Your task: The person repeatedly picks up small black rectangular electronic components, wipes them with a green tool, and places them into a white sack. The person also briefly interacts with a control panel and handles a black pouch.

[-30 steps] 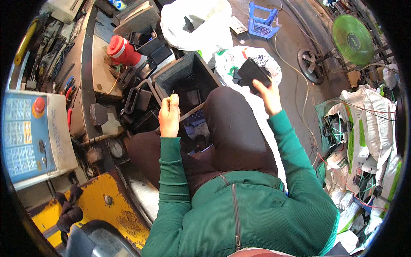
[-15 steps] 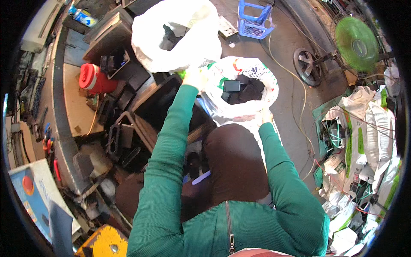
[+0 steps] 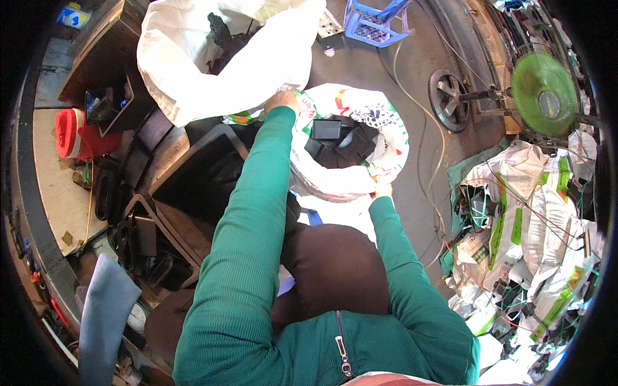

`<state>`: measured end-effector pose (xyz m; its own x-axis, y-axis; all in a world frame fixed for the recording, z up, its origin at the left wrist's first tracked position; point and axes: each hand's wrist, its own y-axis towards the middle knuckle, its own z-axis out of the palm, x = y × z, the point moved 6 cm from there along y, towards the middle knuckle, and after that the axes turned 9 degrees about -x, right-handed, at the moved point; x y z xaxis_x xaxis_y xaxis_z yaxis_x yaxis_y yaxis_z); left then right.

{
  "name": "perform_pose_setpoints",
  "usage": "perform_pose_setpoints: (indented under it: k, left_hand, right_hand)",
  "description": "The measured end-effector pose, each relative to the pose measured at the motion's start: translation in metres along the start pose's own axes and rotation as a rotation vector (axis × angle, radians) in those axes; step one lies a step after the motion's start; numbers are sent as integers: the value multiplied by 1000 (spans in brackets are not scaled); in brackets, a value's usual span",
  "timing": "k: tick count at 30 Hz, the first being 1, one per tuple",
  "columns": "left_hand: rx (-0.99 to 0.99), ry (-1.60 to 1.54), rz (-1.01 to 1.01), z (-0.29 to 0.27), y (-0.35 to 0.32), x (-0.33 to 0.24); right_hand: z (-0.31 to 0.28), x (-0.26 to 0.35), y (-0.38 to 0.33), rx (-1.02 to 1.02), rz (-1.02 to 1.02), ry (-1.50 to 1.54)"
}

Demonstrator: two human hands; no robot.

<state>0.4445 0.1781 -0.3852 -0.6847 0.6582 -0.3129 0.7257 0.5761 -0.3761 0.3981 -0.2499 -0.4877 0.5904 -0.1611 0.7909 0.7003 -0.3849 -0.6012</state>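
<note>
A white printed sack (image 3: 380, 128) stands open on the floor in front of my knees, with several black plastic parts (image 3: 338, 141) inside. My left hand (image 3: 282, 101) grips the sack's far left rim, next to a bigger plain white sack (image 3: 212, 64). My right hand (image 3: 383, 187) pinches the near right rim. Both arms wear green sleeves.
Black plastic trays and frames (image 3: 167, 193) pile up at my left, beside a red jug (image 3: 74, 135). A blue crate (image 3: 373, 22) sits far ahead. A green fan (image 3: 544, 83) and a round base (image 3: 450, 96) stand right, above several filled sacks (image 3: 528, 225). Cables cross the floor.
A second ago my right hand held a black part over the sack and my left hand rested near my knee. Now the part is gone and both hands grip the sack's rim.
</note>
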Motion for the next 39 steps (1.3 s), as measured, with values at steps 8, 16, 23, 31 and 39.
perform_pose_setpoints:
  k: [8,16,23,31,39]
  left_hand:
    - [-513,-83,518,-170,-94,-91]
    - [-506,-276,365,-194,-134,-61]
    - [-442,-185,250,-168,-194,-31]
    - [-840,252,-239,-315,-250,236]
    - [-624,423,-428,-296,-241,364]
  right_hand:
    - [-11,209,-102,169,-266,-186]
    - [-57,223,-98,230,-534,-404]
    - [-70,169,-59,446,-396,-1020]
    - [4,241,-182,311,-1234,-968]
    - [187,255,-460,1252,-1278,-710]
